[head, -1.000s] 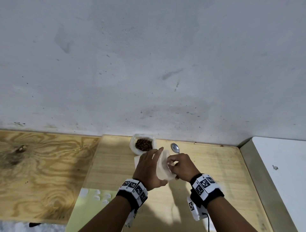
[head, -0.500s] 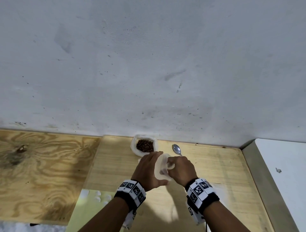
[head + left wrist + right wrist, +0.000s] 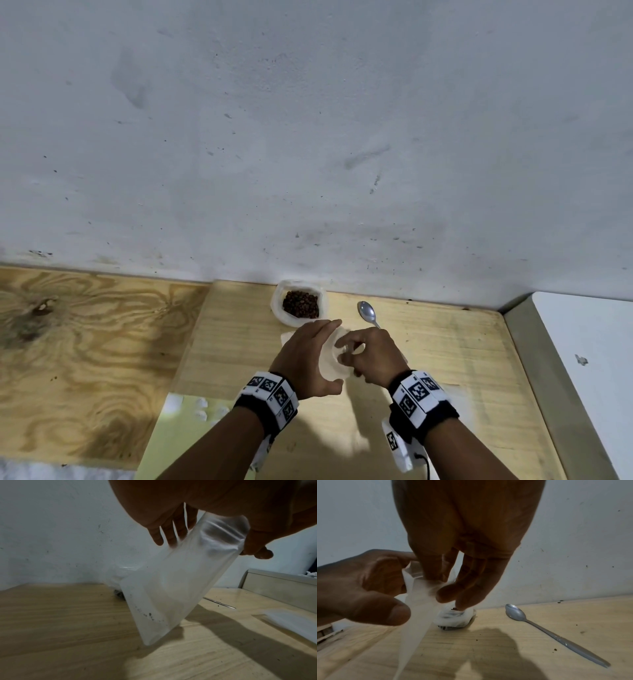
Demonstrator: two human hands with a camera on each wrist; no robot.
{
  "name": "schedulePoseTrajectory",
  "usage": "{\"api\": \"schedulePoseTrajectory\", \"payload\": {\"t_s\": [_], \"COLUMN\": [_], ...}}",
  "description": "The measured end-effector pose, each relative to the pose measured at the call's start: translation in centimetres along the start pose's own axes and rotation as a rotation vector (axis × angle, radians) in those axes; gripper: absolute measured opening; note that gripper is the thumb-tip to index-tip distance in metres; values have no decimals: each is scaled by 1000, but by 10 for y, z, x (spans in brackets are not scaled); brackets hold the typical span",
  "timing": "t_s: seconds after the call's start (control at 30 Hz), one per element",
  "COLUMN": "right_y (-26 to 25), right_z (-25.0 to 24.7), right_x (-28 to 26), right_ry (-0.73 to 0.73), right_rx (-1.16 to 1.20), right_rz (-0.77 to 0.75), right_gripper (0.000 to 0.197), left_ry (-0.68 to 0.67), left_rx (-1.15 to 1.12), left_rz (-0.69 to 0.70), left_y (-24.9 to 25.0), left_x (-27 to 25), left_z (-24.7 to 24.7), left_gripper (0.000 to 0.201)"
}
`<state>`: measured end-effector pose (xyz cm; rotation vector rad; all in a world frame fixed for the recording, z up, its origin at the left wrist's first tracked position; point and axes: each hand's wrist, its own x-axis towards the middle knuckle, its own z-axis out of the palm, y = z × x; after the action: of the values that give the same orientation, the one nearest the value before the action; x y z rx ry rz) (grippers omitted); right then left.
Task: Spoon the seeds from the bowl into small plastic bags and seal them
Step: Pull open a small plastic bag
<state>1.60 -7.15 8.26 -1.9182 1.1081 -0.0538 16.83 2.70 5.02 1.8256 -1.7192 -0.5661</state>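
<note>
A small clear plastic bag point(image 3: 329, 365) hangs upright between my two hands, just above the wooden table point(image 3: 445, 359). My left hand point(image 3: 322, 346) holds its upper part, fingers point(image 3: 171, 536) behind it and thumb in front. My right hand point(image 3: 347, 356) pinches the zip top of the bag point(image 3: 418, 601) with thumb and fingers. The bag point(image 3: 171, 588) looks empty apart from a few dark specks near its bottom. The white bowl point(image 3: 281, 311) of brown seeds point(image 3: 300, 304) stands against the wall just beyond my hands. A metal spoon point(image 3: 367, 312) lies on the table to the bowl's right.
Another clear bag point(image 3: 291, 623) lies flat on the table. A pale green sheet point(image 3: 164, 435) with white bits sits near the front left. A darker plywood board point(image 3: 85, 342) adjoins on the left, a white surface point(image 3: 589, 359) on the right. The wall is close behind.
My right hand has moved left onto the bag's top, and both hands have closed in around it. The bowl and spoon have not moved.
</note>
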Motion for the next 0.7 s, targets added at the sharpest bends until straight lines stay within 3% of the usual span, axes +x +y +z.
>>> {"api": "schedulePoseTrajectory", "payload": {"t_s": [0.17, 0.3, 0.43, 0.5, 0.6, 0.7], "right_y": [3, 4, 16, 35, 72, 98], "right_z": [0, 1, -5, -11, -20, -25], "right_x": [5, 9, 14, 20, 34, 46], "right_ry": [52, 53, 26, 137, 345, 267], "right_rx": [61, 130, 323, 377, 211, 26], "right_rz": [-15, -12, 82, 165, 285, 439], "right_gripper": [31, 34, 13, 9, 8, 16], "left_ry": [46, 1, 7, 72, 154, 159], "left_rx": [-3, -20, -37, -102, -206, -248], "left_rz": [-33, -95, -175, -249, -361, -399], "left_y": [0, -7, -14, -17, -19, -18], "left_x": [3, 8, 12, 15, 19, 23], "left_z": [0, 1, 5, 8, 10, 15], "left_gripper": [88, 95, 94, 88, 79, 78]}}
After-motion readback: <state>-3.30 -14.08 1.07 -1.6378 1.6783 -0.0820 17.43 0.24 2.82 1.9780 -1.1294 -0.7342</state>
